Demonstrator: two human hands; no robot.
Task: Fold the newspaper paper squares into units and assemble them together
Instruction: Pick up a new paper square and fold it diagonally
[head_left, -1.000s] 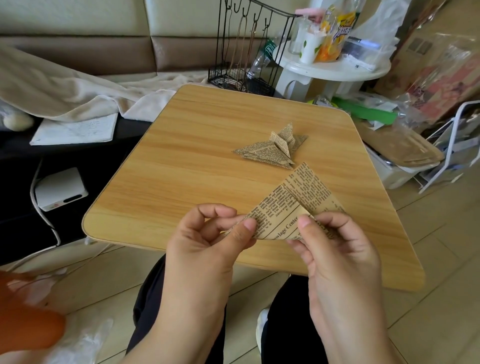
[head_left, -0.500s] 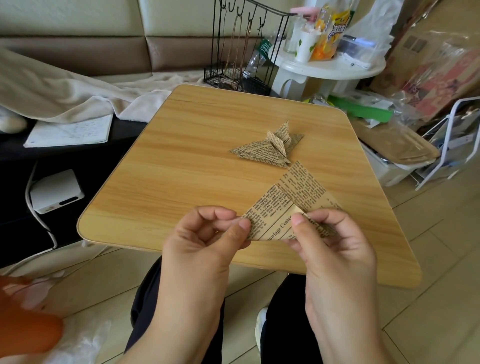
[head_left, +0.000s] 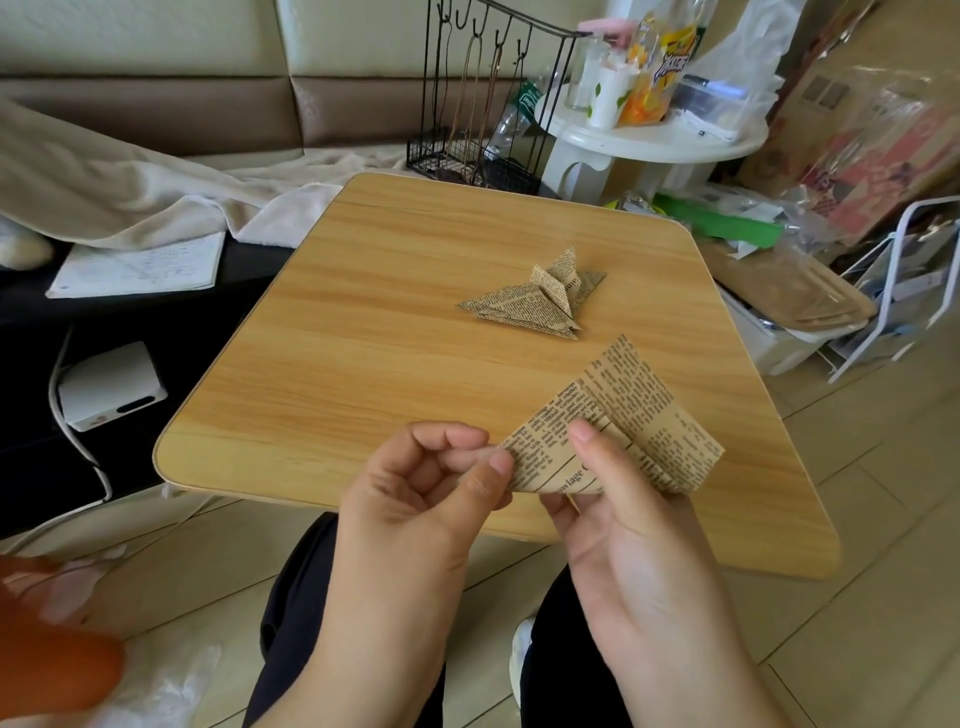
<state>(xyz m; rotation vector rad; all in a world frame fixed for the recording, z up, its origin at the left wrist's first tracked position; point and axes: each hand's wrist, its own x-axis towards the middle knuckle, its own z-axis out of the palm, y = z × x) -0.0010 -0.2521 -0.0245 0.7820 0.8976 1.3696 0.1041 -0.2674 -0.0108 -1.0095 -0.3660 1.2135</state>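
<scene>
Since the earlier frame our right hand has pulled the lower right corner of the brown printed newspaper square outward, so the folded triangle is opening into a pocket. Our left hand pinches its left tip between thumb and forefinger, and the right hand grips it with the thumb on top; the paper is held just above the near edge of the light wooden table. We judge this unit is only half folded. Farther out, the finished folded newspaper units lie together on the table. Beyond it, the black wire rack holds hanging cords.
</scene>
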